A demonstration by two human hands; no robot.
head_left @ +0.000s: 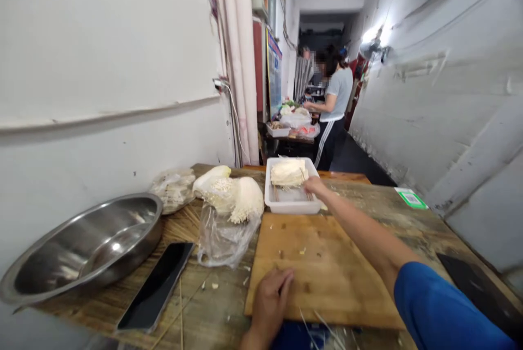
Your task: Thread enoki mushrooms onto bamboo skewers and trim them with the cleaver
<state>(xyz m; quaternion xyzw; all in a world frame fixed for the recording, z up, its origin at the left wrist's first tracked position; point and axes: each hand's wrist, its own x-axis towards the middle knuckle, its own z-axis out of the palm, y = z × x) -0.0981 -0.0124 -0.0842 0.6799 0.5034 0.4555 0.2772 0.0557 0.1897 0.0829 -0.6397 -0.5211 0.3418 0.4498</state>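
Note:
My right hand (314,186) reaches over the right side of a white plastic tray (292,207). Its fingers are closed around the thin sticks of a skewer at the tray's right side. Pale, cream-coloured skewered food (289,173) lies in the tray, with sticks pointing toward me. My left hand (271,298) rests at the front left edge of a wooden cutting board (322,268). Its fingers are curled in, and nothing shows in them. Left of the tray, enoki mushrooms (247,197) lie on a clear plastic bag (229,238), beside a pale leafy vegetable (212,178).
A large steel basin (102,246) stands at the left, near a black phone (157,284). Loose bamboo sticks (182,224) lie behind the phone, by a wrapped bundle (174,189). A green-edged code card (411,197) is at the right. Another person (337,94) stands farther back.

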